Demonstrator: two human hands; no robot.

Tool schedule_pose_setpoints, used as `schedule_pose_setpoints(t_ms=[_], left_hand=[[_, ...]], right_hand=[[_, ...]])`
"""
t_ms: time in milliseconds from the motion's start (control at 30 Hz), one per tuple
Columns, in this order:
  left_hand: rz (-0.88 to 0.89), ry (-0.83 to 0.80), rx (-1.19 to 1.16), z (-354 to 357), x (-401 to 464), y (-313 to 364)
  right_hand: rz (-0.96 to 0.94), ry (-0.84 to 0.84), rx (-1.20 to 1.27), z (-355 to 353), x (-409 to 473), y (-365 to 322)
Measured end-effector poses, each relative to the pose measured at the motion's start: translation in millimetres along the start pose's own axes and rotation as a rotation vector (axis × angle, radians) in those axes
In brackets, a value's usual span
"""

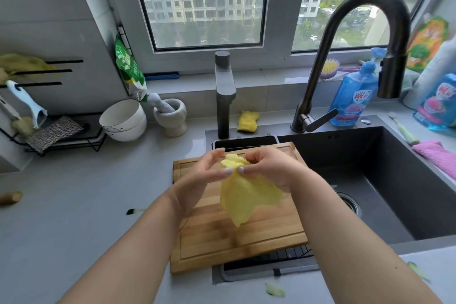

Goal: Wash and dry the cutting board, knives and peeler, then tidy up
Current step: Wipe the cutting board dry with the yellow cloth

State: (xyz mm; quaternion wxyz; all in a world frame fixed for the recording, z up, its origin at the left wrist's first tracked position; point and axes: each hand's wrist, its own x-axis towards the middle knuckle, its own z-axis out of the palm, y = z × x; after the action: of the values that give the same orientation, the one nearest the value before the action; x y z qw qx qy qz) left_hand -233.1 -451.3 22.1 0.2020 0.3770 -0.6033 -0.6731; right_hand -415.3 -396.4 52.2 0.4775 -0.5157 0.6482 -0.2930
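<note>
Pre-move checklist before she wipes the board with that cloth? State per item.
1. Yellow cloth held: ok, left hand and right hand both pinch its bunched top.
2. Cutting board reachable: ok, directly beneath the hanging cloth.
3. Board surface free: ok, nothing lies on it.
4. Board seated steadily: cannot tell, it lies partly on the counter and partly over a dark rack beside the sink.
5. Board already rinsed: cannot tell, no water visible.
6. Peeler put away: ok, it hangs on the wall rack at left.
</note>
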Motion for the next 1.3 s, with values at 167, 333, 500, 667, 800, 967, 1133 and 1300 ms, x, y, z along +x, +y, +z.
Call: schedule_pose_setpoints(t_ms=[167,333,500,667,800,967,1133,1300], left_hand=[[0.044,-0.103,-0.086,11.0,2.7,10.8],[0.048,0.057,-0.195,7.9,5.8,23.0],[0.052,0.149,-0.341,-3.3,9.9,43.7],[0.169,0.277,-0.342,-23.0,8.6,82.1],[0.251,0.386,-0.371,-33.4,21.5,123.2],[0.284,0.405,-0.456,-54.6,57.5,160.3],[0.263,0.347,-0.41,-61.9,82.9,150.0],[0.154,0.368,-0.38,-54.0,91.2,119.6]], right_hand=[[-0.036,-0.023,-0.056,-21.9,7.7,-14.6],[0.066,-0.325,0.16,-52.3,10.3,5.4],[-0.091,-0.274,0.611,-44.1,12.9,32.4],[-0.244,0.014,0.661,-47.9,11.6,-8.5],[-0.24,0.21,0.694,-58.4,19.9,-63.9],[-0.141,0.287,0.868,-74.0,53.6,-102.3],[-0.176,0.288,0.863,-71.9,77.2,-96.8],[-0.123,0.276,0.945,-57.7,90.2,-74.3]])
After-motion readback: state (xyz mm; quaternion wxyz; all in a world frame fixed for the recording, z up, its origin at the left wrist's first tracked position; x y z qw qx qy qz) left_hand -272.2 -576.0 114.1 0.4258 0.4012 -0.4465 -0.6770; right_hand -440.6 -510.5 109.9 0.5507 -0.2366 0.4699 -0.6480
